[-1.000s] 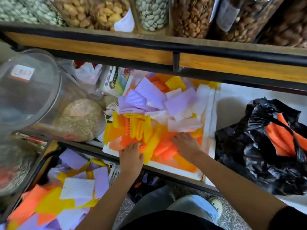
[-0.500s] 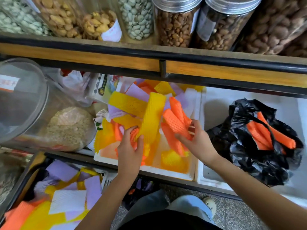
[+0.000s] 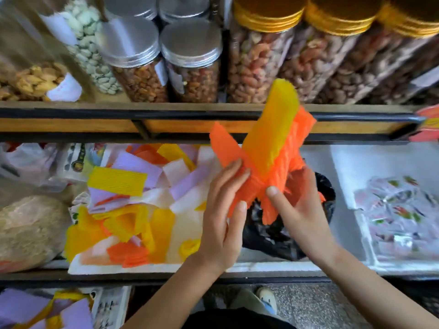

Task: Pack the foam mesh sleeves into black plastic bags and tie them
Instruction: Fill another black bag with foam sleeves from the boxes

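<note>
Left hand and right hand both clasp the sleeve bundle just above the black bag; best squeeze it narrow, then push straight down inside.

We hold our left hand and right hand raised close together (thumbs facing us), each pinching the sleeve bundle.
</note>
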`<state>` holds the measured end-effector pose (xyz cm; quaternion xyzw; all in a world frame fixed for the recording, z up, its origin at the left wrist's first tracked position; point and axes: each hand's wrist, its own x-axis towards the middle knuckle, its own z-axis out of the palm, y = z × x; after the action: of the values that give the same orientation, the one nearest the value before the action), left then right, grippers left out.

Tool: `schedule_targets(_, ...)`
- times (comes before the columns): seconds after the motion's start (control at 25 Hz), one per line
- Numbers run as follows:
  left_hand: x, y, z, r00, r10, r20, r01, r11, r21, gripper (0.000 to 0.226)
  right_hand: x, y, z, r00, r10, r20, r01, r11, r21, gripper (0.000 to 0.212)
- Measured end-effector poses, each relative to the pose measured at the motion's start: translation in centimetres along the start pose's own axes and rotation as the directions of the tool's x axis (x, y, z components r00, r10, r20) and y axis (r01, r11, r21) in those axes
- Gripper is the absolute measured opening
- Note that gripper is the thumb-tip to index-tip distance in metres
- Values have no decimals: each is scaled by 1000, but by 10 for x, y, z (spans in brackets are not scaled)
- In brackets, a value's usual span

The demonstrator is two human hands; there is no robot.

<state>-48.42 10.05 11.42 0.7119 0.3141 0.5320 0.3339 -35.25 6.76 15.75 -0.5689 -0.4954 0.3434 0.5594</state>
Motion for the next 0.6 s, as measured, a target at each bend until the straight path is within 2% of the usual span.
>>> schedule_targets(0.16, 23, 33, 69, 981, 172, 90, -170, 985, -26, 46, -1, -11, -70, 987, -38, -155, 41, 999, 16, 51)
schedule_targets(0.24, 32, 38, 102, 970, 186, 158, -180, 982, -52, 46, 7, 1, -103, 968, -10, -252, 11, 1000, 4, 60)
schedule_targets(0.36, 38, 22, 143, 963, 18, 268, -5, 999, -47, 39, 24, 34, -136, 949, 77, -307, -91, 995, -31, 76)
schedule_targets(0.52, 29, -8, 166, 871, -261, 415, 211, 964, 163, 33, 37, 92, -149, 918, 218, -331, -267, 958, -109, 56)
schedule_targets(0.56, 26, -12, 163, 848, -315, 427, 229, 943, 241, 32, 37, 106, -149, 919, 233, -318, -293, 943, -156, 55)
schedule_targets(0.6, 24, -15, 157, 859, -324, 395, 204, 926, 317, 31, 37, 118, -148, 927, 242, -285, -306, 930, -205, 54)
